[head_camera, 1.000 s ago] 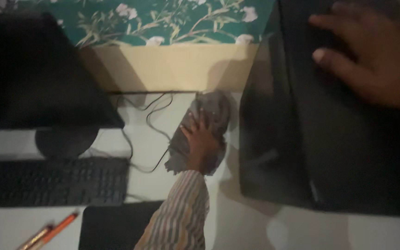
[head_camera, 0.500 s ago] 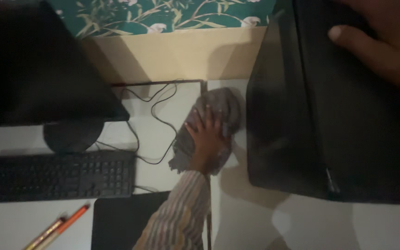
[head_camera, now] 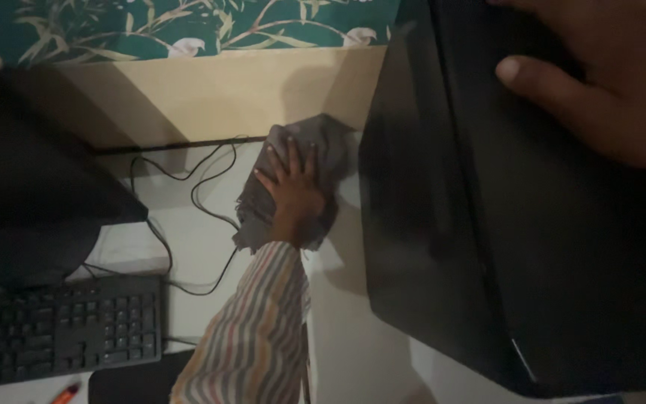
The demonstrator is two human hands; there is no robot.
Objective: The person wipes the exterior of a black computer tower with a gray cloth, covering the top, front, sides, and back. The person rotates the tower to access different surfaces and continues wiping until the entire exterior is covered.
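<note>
While my left hand (head_camera: 293,194) lies flat, fingers spread, pressing the grey cloth (head_camera: 304,161) onto the white worktop (head_camera: 353,337), my right hand (head_camera: 600,82) rests open on top of the black computer tower (head_camera: 502,224), palm down, gripping nothing that I can see. The cloth sits in the back corner, up against the pale back panel (head_camera: 211,93) and just beside the tower's left face.

The risk I see is the loose black cables (head_camera: 196,194) looping just left of the cloth: a sweep that way could snag and drag them. The tower looks tilted under my right hand, so a slip there could let it drop toward my left hand.

Room is tight. The panel stops me at the back, the tower on the right. To the left lie the cables, then the monitor stand (head_camera: 31,254) and keyboard (head_camera: 61,329). The open strip of worktop runs back toward me, beside my striped sleeve (head_camera: 256,329).
</note>
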